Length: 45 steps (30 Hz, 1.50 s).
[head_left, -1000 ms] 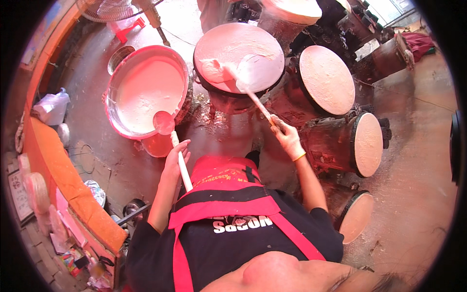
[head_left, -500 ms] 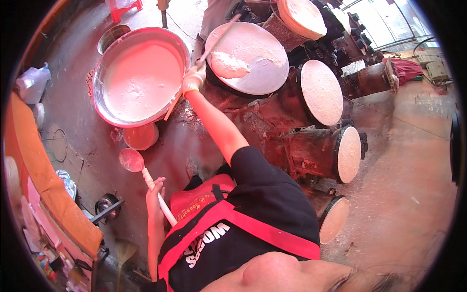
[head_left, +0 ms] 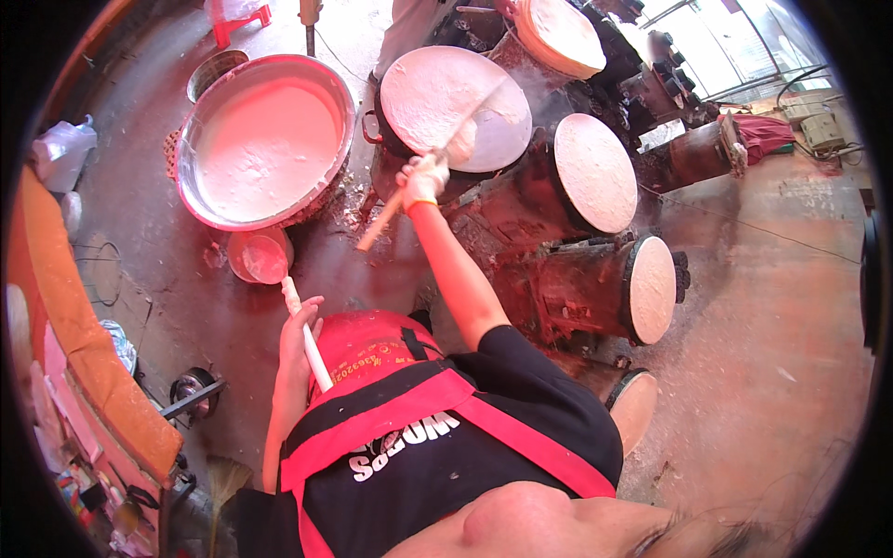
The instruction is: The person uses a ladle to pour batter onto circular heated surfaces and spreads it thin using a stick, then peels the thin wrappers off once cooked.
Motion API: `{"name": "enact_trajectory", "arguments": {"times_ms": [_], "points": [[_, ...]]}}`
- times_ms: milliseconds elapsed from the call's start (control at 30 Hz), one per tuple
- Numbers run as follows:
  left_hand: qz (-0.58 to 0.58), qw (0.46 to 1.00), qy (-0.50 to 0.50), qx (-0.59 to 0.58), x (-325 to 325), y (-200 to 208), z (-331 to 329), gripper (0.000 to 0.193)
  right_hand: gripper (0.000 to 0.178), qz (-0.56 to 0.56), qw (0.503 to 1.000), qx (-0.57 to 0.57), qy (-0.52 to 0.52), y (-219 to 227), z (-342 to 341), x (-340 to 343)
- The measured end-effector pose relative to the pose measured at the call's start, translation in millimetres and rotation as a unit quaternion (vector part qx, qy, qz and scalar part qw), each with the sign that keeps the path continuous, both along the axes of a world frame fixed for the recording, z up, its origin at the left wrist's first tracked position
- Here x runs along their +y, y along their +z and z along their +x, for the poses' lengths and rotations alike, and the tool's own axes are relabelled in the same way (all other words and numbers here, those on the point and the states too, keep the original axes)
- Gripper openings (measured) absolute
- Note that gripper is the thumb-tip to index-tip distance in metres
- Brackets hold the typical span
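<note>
My right hand, in a pale glove, grips a long wooden scraper whose far part lies across the nearest round griddle. White batter coats much of that plate, and a thicker lump sits against the scraper near the close edge. A bare surface shows on the right side of the griddle. My left hand is closed loosely around the white handle of a ladle, some fingers partly extended. The ladle's bowl appears over a small bucket; whether they touch I cannot tell.
A wide tub of batter stands at the upper left. To the right are several round batter-covered plates on dark drum stoves. An orange counter curves along the left. Another person's leg shows beyond the griddle.
My right hand has moved right, sweeping the scraper and the batter lump toward the griddle's right side. The ladle's bowl has risen in the picture to over the small bucket.
</note>
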<state>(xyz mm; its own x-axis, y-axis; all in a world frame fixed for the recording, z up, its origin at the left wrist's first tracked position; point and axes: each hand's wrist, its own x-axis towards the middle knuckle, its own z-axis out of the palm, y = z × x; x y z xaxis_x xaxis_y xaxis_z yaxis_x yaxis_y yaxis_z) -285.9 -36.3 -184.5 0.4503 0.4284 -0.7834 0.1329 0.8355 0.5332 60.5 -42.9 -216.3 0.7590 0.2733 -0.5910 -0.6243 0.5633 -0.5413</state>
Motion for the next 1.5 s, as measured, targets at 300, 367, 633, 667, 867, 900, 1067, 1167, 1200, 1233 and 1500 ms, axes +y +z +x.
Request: {"name": "enact_trajectory", "arguments": {"times_ms": [300, 367, 633, 667, 867, 900, 1067, 1167, 1200, 1233, 1500], "points": [[0.023, 0.999, 0.045, 0.007, -12, -2, -27, 0.026, 0.037, -0.191, 0.975, -0.091, 0.066, -34, -34, 22], [0.025, 0.998, 0.049, 0.012, -12, -5, -30, 0.026, 0.034, -0.196, 0.979, -0.055, 0.004, -31, -43, 8], [0.022, 1.0, 0.003, 0.015, -18, -8, -3, 0.023, 0.05, -0.219, 0.95, -0.113, 0.193, -18, -47, -40], [0.031, 0.999, -0.005, 0.011, -19, -7, 2, 0.023, 0.05, -0.217, 0.951, -0.119, 0.184, -12, -40, -61], [0.011, 0.999, -0.039, 0.013, -31, -5, 31, 0.026, 0.021, -0.144, 0.981, -0.086, 0.094, -3, 17, -113], [0.015, 0.999, -0.045, 0.008, -35, -2, 39, 0.026, 0.024, 0.002, 0.994, -0.064, 0.089, -4, 19, -109], [0.02, 0.998, -0.054, -0.011, -52, 8, 80, 0.025, 0.032, -0.158, 0.884, -0.19, 0.398, 2, -1, -139], [0.022, 0.999, -0.036, -0.008, -61, 0, 94, 0.026, 0.037, -0.259, 0.886, -0.099, 0.372, 10, 44, -197], [0.036, 0.998, -0.043, -0.015, -65, -1, 100, 0.026, 0.034, -0.249, 0.9, -0.118, 0.339, 1, 64, -213], [0.031, 0.998, -0.045, -0.013, -69, 0, 109, 0.026, 0.038, -0.231, 0.904, -0.122, 0.339, 2, 83, -217], [0.026, 0.999, -0.031, -0.018, -108, 6, 172, 0.027, 0.042, -0.182, 0.807, -0.194, 0.527, 12, 105, -237]]}}
